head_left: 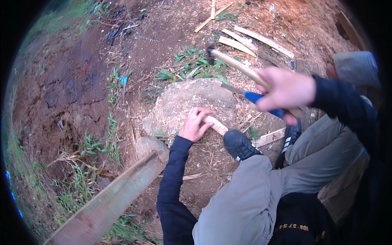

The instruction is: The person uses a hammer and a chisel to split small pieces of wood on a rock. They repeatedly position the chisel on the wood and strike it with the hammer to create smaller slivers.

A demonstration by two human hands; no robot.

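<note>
My left hand (195,125) is closed on a short pale wood strip (217,125) at the near edge of a big flat stone (169,105). The strip's other end lies close to the toe of my shoe (239,143). Raised above the stone's right side, my right hand (286,90) grips two tools together. One is a hammer (241,67) with a pale wooden handle and a dark head pointing up and left. The other is a blue-handled chisel (253,97), its metal blade reaching left over the stone. The right hand is slightly blurred.
A long wooden plank (114,200) leans on a smaller rock (152,146) at the lower left. Several cut wood strips (265,41) lie beyond the stone among wood shavings. Grass tufts (92,143) grow on the bare soil at left. My bent legs (237,200) fill the lower right.
</note>
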